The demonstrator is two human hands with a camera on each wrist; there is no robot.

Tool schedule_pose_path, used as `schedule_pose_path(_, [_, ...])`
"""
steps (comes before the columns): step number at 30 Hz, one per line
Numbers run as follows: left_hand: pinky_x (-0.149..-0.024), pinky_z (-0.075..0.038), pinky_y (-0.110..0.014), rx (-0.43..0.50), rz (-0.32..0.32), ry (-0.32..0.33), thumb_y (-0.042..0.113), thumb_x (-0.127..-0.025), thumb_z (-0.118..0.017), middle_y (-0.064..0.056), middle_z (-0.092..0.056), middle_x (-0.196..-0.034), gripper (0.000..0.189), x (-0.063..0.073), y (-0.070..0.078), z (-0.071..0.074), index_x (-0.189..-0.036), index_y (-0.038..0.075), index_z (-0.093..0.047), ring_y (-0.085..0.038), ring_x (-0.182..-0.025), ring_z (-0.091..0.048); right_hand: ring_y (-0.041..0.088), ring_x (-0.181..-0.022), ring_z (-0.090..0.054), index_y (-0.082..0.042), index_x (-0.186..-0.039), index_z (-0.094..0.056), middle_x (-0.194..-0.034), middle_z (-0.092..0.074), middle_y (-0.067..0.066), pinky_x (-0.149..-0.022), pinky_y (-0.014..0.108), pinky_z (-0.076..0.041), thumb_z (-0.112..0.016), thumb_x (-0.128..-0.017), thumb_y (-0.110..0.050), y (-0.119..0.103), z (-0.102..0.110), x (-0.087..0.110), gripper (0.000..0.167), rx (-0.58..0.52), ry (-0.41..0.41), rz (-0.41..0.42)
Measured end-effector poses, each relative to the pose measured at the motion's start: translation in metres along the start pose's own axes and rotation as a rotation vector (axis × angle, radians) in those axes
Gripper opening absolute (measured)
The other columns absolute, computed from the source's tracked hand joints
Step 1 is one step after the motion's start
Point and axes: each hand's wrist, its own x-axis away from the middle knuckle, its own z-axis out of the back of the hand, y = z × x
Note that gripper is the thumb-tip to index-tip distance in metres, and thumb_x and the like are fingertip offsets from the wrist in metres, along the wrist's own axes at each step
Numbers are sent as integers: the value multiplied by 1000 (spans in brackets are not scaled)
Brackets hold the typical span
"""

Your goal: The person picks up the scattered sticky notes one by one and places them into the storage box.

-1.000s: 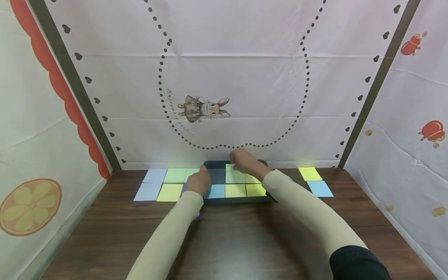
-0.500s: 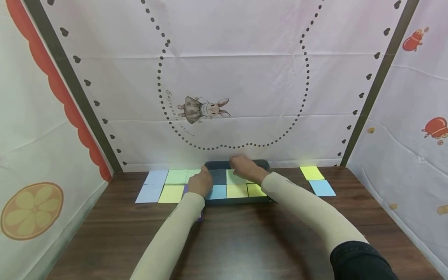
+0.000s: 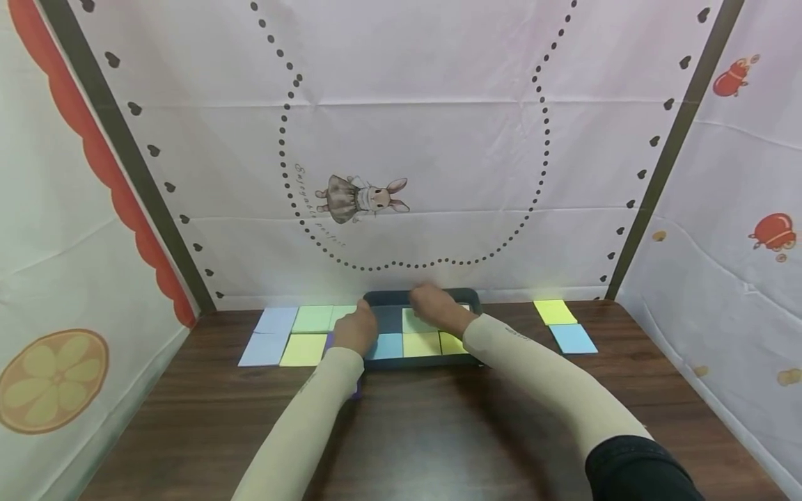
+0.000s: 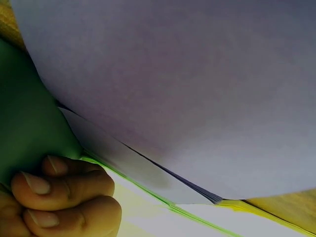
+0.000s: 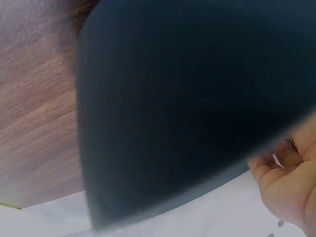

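A dark blue-grey tray [image 3: 426, 361] stands at the back of the table. My left hand [image 3: 357, 330] holds its left rim; the left wrist view shows curled fingers [image 4: 74, 197] beside a dark green surface and a large pale purple sticky-note pad [image 4: 173, 98]. My right hand [image 3: 438, 308] is over the tray's back right, where it seems to pinch a light green sticky-note pad [image 3: 413, 322]; its fingertips are hidden. A blue pad [image 3: 390, 346] and two yellow pads [image 3: 421, 344] lie along the tray's front. The back left shows bare tray floor.
Left of the tray lie pale blue pads [image 3: 263, 349], light green pads [image 3: 312, 319] and a yellow pad [image 3: 303, 350]. A yellow pad [image 3: 554, 312] and a blue pad [image 3: 574, 339] lie to its right. A printed cloth [image 3: 250, 250] hangs behind the table.
The light green pad under my right hand stood higher and now sits lower in the tray. My right hand has come down slightly. My left hand has stayed at the tray's left rim.
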Motion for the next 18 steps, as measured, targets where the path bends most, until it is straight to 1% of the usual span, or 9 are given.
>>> schedule_pose_path(3, [-63, -62, -47, 1, 12, -23, 15, -111, -59, -19, -73, -76, 56, 2, 2, 3, -159, -7, -41, -32, -64, -72, 15, -80, -66, -10, -110, -78, -102, -73, 5, -68, 29, -58, -72, -106, -10, 6, -7, -2, 7, 7, 39, 6])
schedule_pose_path(6, [-63, -62, -47, 4, 5, -9, 14, -110, -58, -20, -73, -76, 55, 6, 4, 5, -158, -8, -41, -33, -65, -72, 16, -81, -67, -9, -114, -77, -105, -74, 6, -69, 30, -59, -72, -107, -11, 5, -5, 4, 9, -9, 42, 6])
schedule_pose_path(7, [-62, -61, -48, 6, 2, 1, 13, -111, -57, -21, -72, -75, 54, 8, 5, 6, -157, -9, -41, -34, -65, -71, 17, -84, -68, -7, -117, -77, -108, -75, 9, -72, 31, -61, -71, -108, -11, -1, 2, 12, 12, -2, 39, 2])
schedule_pose_path(8, [-61, -61, -48, 2, -3, 11, 13, -111, -56, -21, -72, -75, 51, 10, 6, 7, -155, -10, -43, -34, -64, -71, 19, -84, -68, -5, -117, -76, -107, -74, 10, -73, 33, -61, -67, -110, -11, -6, 9, 17, 13, -37, 22, -15])
schedule_pose_path(9, [-61, -61, -48, -2, -8, 23, 12, -112, -55, -20, -71, -74, 49, 13, 7, 8, -153, -11, -44, -34, -64, -71, 20, -83, -67, -5, -117, -75, -104, -73, 10, -73, 35, -60, -63, -112, -12, -10, 17, 24, 15, -76, 10, -27])
schedule_pose_path(13, [-56, -61, -46, -20, -31, 65, 11, -113, -52, -19, -69, -71, 40, 24, 10, 14, -145, -13, -49, -33, -60, -70, 21, -78, -61, -3, -111, -70, -93, -67, 9, -71, 40, -57, -51, -114, -10, -23, 47, 43, 21, -138, 21, -38])
schedule_pose_path(14, [-55, -60, -46, -31, -40, 80, 11, -113, -52, -19, -69, -70, 37, 24, 10, 14, -141, -13, -51, -33, -59, -69, 21, -76, -59, -3, -109, -69, -90, -64, 7, -70, 40, -56, -50, -113, -10, -21, 51, 42, 21, -173, 20, -43])
schedule_pose_path(17, [-55, -59, -46, -31, -55, 99, 11, -111, -53, -19, -69, -70, 33, 19, 6, 8, -136, -12, -53, -33, -59, -69, 22, -82, -63, -1, -114, -71, -95, -68, 8, -76, 41, -59, -53, -113, -8, -23, 66, 49, 19, -150, 36, -47])
schedule_pose_path(18, [-55, -59, -47, -30, -58, 99, 11, -111, -53, -19, -69, -70, 32, 17, 5, 8, -135, -11, -53, -33, -59, -69, 22, -83, -64, -2, -114, -71, -95, -70, 8, -76, 40, -59, -56, -112, -9, -16, 64, 48, 17, -129, 61, -31])
